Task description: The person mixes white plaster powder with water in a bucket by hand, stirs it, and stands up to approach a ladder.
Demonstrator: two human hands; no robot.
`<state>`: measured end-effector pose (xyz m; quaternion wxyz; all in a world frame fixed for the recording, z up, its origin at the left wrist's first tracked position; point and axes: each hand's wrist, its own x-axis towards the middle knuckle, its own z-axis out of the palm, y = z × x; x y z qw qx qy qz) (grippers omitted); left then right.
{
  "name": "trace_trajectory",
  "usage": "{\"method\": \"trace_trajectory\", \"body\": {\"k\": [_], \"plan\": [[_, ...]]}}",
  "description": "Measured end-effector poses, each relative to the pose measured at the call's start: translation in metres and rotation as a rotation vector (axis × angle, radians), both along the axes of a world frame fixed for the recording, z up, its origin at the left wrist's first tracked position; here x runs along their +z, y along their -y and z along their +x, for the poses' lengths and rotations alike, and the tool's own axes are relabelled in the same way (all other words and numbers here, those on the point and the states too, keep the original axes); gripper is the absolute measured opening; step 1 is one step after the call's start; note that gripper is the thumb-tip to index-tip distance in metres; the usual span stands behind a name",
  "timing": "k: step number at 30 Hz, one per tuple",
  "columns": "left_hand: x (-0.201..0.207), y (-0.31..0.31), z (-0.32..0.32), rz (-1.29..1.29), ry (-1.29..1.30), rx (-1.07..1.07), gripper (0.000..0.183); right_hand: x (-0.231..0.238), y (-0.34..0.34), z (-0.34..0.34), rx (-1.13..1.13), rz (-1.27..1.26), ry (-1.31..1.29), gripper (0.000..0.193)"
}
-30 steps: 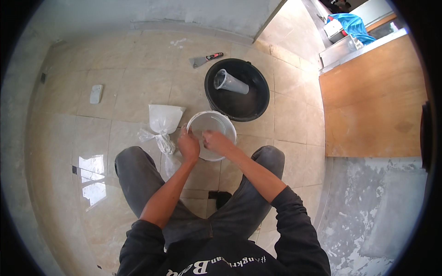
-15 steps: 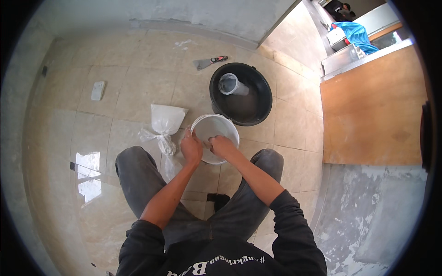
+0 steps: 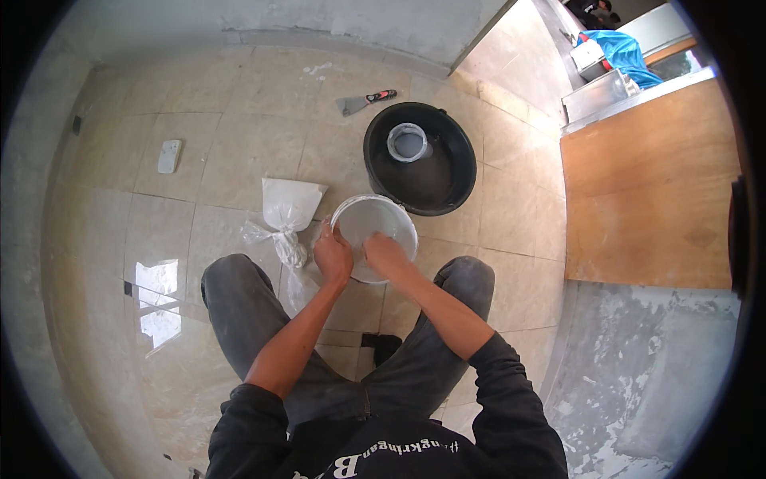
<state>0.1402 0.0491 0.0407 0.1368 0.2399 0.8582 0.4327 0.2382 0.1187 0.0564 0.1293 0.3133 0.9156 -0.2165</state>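
Beige floor tiles spread out under me as I crouch with a small white bucket between my knees. My left hand curls over the near left rim, fingers pressed onto it; my right hand rests on the near edge just beside it, reaching inward, though I cannot tell whether its fingers pinch anything. Compared with a second ago both hands sit on the same spots, and the bucket has not shifted, so the hold seems settled rather than changing. Left of the bucket lies a knotted plastic bag of white powder, touching or nearly so. Beyond, to the far right, a black tub holds a pale cup. Farther off lies a putty knife, and well left a small white block.
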Motion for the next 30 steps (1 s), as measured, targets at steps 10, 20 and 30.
{"method": "trace_trajectory", "body": {"k": [10, 20, 30], "plan": [[-0.006, -0.001, -0.003, 0.071, 0.024, -0.025, 0.028, -0.026, 0.001, -0.006, 0.102, -0.037, -0.036, 0.017], [0.003, -0.001, 0.000, -0.017, 0.024, -0.030, 0.028, 0.013, -0.009, -0.002, -0.143, 0.097, 0.015, 0.015], [0.002, -0.004, 0.004, 0.030, -0.019, -0.017, 0.027, -0.022, -0.015, -0.008, -0.097, -0.030, -0.286, 0.015]]}}
